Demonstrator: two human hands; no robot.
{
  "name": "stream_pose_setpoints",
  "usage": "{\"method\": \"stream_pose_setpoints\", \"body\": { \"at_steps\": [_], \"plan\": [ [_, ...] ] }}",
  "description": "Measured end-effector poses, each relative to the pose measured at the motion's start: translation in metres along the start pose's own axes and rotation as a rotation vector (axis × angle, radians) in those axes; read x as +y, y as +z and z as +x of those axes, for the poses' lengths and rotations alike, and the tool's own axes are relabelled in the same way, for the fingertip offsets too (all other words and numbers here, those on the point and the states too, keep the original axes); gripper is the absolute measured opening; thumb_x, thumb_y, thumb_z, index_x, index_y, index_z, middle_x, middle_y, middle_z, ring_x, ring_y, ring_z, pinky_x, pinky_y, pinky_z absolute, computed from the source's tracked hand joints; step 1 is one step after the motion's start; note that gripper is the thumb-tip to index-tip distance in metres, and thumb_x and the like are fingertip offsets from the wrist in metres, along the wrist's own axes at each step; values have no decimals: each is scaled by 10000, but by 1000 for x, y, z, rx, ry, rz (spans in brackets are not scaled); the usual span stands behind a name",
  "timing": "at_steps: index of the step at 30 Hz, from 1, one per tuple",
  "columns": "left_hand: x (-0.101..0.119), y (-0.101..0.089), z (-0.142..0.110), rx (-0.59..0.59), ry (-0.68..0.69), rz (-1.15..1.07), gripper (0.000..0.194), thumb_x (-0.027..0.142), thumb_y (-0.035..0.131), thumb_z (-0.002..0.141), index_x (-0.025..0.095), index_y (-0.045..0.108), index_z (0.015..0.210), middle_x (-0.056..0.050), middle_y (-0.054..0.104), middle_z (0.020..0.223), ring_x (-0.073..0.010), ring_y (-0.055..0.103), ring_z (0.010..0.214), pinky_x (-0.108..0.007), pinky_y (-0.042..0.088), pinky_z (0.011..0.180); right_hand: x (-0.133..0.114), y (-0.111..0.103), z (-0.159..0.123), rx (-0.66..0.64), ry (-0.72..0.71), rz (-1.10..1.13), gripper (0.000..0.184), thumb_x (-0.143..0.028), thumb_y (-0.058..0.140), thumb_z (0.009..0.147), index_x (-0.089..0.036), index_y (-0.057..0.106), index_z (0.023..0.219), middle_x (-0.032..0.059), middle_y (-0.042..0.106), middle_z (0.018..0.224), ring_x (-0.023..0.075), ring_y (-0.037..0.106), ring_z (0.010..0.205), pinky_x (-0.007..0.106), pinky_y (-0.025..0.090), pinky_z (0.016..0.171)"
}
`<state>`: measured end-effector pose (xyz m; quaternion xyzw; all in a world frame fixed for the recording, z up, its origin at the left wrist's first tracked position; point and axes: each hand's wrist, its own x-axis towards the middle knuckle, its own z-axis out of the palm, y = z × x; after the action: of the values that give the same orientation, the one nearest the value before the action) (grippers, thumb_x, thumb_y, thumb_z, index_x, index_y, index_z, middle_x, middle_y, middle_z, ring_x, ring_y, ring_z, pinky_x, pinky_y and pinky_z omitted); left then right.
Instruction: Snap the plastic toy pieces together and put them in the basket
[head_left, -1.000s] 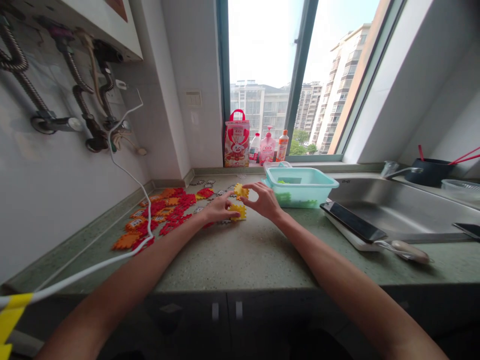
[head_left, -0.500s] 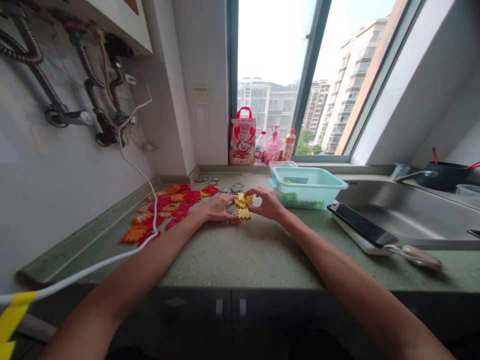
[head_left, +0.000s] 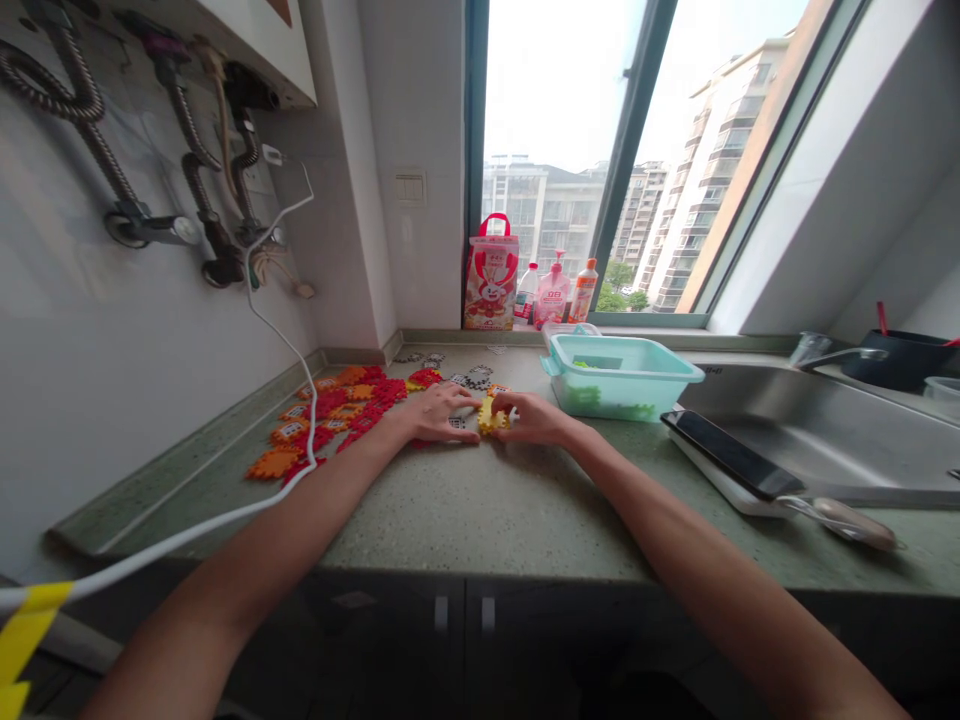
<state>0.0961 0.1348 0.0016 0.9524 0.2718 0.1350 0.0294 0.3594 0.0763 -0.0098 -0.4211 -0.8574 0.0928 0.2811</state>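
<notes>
Between my hands, low over the counter, is a yellow puzzle piece (head_left: 491, 416) with notched edges. My right hand (head_left: 531, 419) pinches it from the right between thumb and fingers. To its left, my left hand (head_left: 441, 411) rests near the counter with thumb and fingers apart, their tips close to the yellow piece; whether they touch it I cannot tell. A black-and-white piece (head_left: 456, 423) shows under the left hand's arch. Just behind the yellow piece, an orange piece (head_left: 499, 390) is partly hidden by the fingers.
Red and orange puzzle pieces (head_left: 349, 408) spread at left, with a white cable (head_left: 311, 400) across them. Black-and-white pieces (head_left: 476, 377) lie behind my hands. A teal tub (head_left: 622, 375) holds green pieces. Right are a phone (head_left: 731, 453) on a white object and the sink (head_left: 825, 425).
My right hand has brought the yellow piece down and nearer, over the spot where another yellow piece showed. The orange piece behind has come into sight. The whole view has shifted slightly.
</notes>
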Motion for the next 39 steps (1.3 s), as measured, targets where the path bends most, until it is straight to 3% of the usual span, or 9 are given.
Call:
{"method": "stream_pose_setpoints", "body": {
  "at_steps": [7,10,13,19,23,28,31,35,39],
  "plan": [
    [11,1,3,59,145,-191,514,593,806,801,291,770,1216,-84,722,1272,-266,624,1228,-391,419,1138,6,-14,1,361,33,-74,247,-355,763,807,-232,672,1002,42,748,967,201,679,869,320,524,816],
    [5,-4,2,143,68,-140,448,529,725,880,257,751,1236,-89,731,1255,-268,619,1232,-407,423,1137,8,-6,1,299,34,-70,256,-349,765,798,-236,662,1004,41,746,981,198,675,869,316,521,809],
    [-14,-12,-3,232,-144,50,332,386,596,948,235,752,1199,-87,737,1251,-285,603,1246,-443,407,1143,10,5,1,147,19,-41,249,-335,763,783,-239,657,987,32,743,1006,191,671,874,307,518,811],
    [-59,-20,-22,77,-584,300,400,340,593,895,175,720,1236,-151,713,1290,-323,629,1227,-443,436,1109,11,11,1,38,17,10,335,-408,794,786,-236,662,1041,35,738,1050,205,681,921,320,516,860],
    [-70,-21,-27,41,-660,318,504,487,592,897,148,727,1246,-203,684,1335,-371,608,1273,-454,453,1098,12,10,1,19,50,-2,385,-452,822,765,-237,655,1037,36,741,1051,202,675,881,313,515,809],
    [-72,-29,-31,-23,-706,342,561,574,592,866,242,750,1290,-172,672,1383,-403,579,1303,-504,438,1119,4,7,0,37,45,-70,375,-433,844,761,-250,661,1032,37,753,1038,212,689,875,310,504,789],
    [-76,-34,-34,-53,-728,315,600,601,619,819,299,741,1323,-151,652,1421,-414,580,1299,-521,441,1114,-5,-8,0,131,-8,-163,338,-424,836,790,-251,672,1029,50,752,996,228,689,882,328,508,815],
    [-83,-37,-37,-131,-720,336,588,602,600,816,316,751,1308,-134,678,1384,-390,611,1259,-483,469,1077,-7,-46,-3,393,-95,-300,309,-451,785,852,-242,669,1048,73,745,1019,257,672,951,361,510,878],
    [-90,-37,-37,-134,-685,343,594,648,577,834,311,767,1283,-134,694,1355,-391,621,1242,-465,479,1056,8,-86,-13,696,43,-490,276,-433,730,878,-226,673,1050,97,738,1035,290,647,992,382,492,888]
  ]
}}
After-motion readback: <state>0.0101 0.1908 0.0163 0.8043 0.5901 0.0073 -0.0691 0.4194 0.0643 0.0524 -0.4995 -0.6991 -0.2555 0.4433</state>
